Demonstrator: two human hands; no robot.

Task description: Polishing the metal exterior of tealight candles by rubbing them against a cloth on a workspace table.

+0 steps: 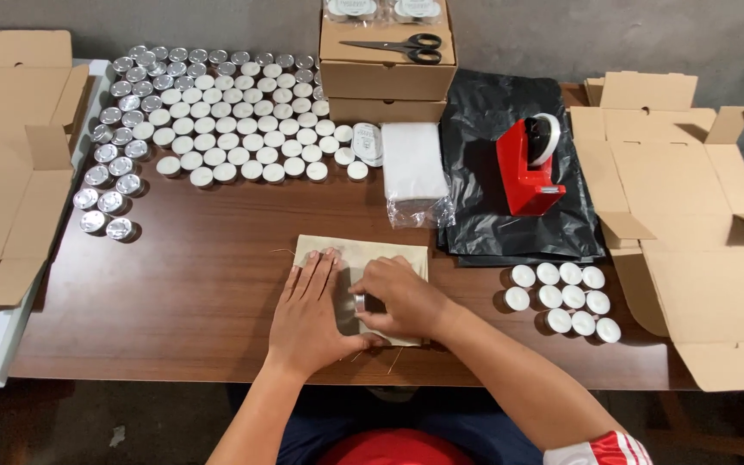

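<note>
Left hand (307, 310) lies flat, open on the cloth pouch (363, 258) (beige), right hand (398, 297) beside it pinching a tealight (360, 302).

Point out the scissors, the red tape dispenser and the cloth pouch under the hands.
scissors (399, 48): head view, on the blades near the pivot.
red tape dispenser (523, 176): head view, on the red body.
cloth pouch (363, 251): head view, on the bare top edge.

Both my forearms reach fwd, bare, wrists close together. L hand (305, 308) lies flat, palm down, fingers (319, 269) straight & slightly spread. R hand (399, 297) sits just beside it, knuckles up, fingers curled inward, pinching w/ thumb.
</note>
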